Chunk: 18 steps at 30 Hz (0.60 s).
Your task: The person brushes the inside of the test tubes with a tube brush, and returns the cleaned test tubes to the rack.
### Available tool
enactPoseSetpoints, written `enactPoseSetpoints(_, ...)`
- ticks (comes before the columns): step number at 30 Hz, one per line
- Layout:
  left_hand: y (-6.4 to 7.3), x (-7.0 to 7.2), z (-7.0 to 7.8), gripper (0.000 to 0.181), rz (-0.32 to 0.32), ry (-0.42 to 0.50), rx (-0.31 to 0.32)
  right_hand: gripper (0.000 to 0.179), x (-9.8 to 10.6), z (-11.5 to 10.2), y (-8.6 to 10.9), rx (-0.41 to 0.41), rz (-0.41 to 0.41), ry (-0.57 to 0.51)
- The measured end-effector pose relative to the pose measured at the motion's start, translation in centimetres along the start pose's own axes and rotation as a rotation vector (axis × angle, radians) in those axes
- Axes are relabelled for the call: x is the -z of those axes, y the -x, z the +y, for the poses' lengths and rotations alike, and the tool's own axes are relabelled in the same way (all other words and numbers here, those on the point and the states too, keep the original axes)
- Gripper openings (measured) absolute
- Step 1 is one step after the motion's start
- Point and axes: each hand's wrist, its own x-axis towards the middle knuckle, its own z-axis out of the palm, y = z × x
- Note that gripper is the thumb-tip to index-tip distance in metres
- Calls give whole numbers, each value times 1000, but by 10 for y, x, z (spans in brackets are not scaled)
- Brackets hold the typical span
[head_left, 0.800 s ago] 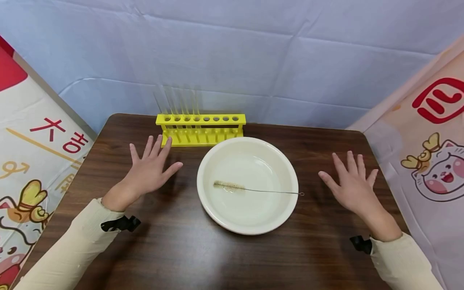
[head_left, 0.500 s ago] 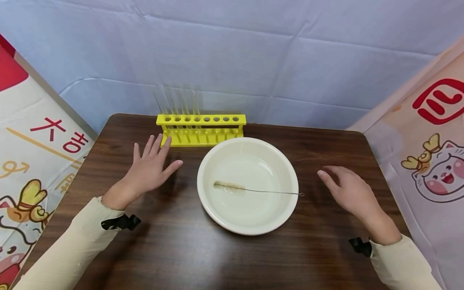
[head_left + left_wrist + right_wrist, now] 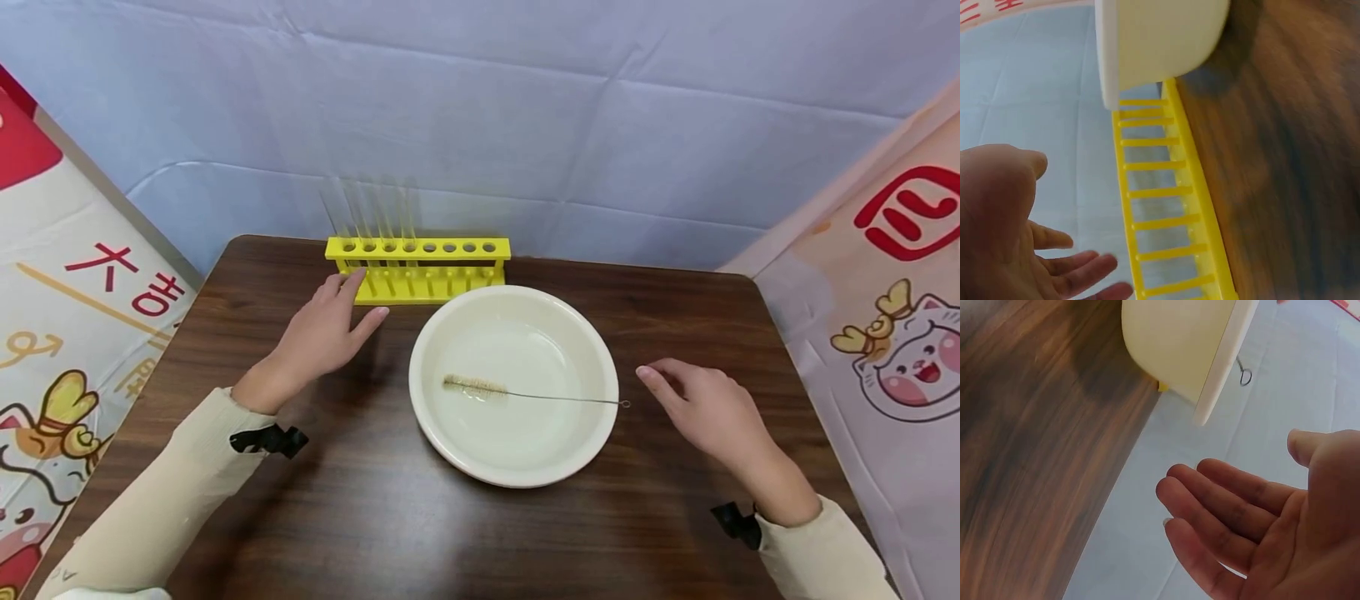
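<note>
My left hand (image 3: pixel 321 333) reaches toward the left end of a yellow test tube rack (image 3: pixel 420 248), its fingers relaxed and holding nothing. Several clear glass test tubes (image 3: pixel 382 212) stand in the rack's left holes. In the left wrist view the fingertips (image 3: pixel 1107 262) are beside the rack's frame. A test tube brush (image 3: pixel 476 385) lies across a white basin (image 3: pixel 513 471), bristles inside and its wire loop (image 3: pixel 625 404) past the right rim. My right hand (image 3: pixel 712 408) is just right of that loop, fingers loosely bent around nothing, apart from the loop in the right wrist view.
Everything stands on a dark wooden table (image 3: pixel 450 542). Behind it hangs a pale blue cloth (image 3: pixel 480 125). Printed panels stand at the left (image 3: pixel 82 275) and right (image 3: pixel 900 333). The basin's back rim is close in front of the rack.
My left hand has moved forward and right toward the rack, its spread fingers drawing together. My right hand has bent its fingers and moved left toward the brush's loop.
</note>
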Motion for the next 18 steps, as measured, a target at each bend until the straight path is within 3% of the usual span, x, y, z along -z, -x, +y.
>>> enactPoseSetpoints(11, -41, -6, 14, 66, 52, 227, -10, 42, -10, -13, 5, 51, -6, 0)
enactPoseSetpoints(18, -59, -11, 18, 70, 83, 328, 2, 36, -15, -19, 7, 70, -20, 1)
